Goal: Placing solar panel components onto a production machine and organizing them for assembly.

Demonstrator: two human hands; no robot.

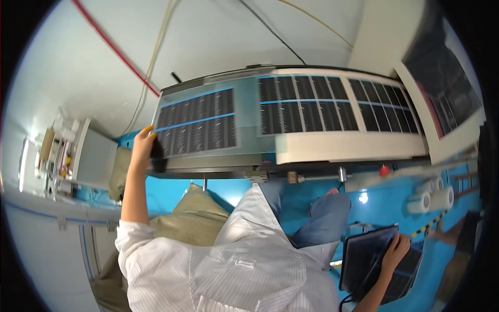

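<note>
My left hand (143,145), with yellow coverings on its fingertips, is at the left end of the long machine bed. Its fingers are curled at a dark, blurred thing (157,155) that I cannot make out. Beside it on the bed lies a sheet of dark rectangular cells (197,125) crossed by blue strips. Further right are more dark cell sheets (306,106), some framed by pale bands. At the lower right my right hand (397,252) grips the edge of a dark, glossy panel (366,257), its fingers closed over the rim. A second dark sheet shows behind this panel.
A pale bar (353,148) runs along the bed's near side, with a red knob (384,170) beyond its front edge. White rolls (418,203) stand on the blue floor at right. A white cabinet (94,158) is at left. Red and yellowish hoses hang behind the bed.
</note>
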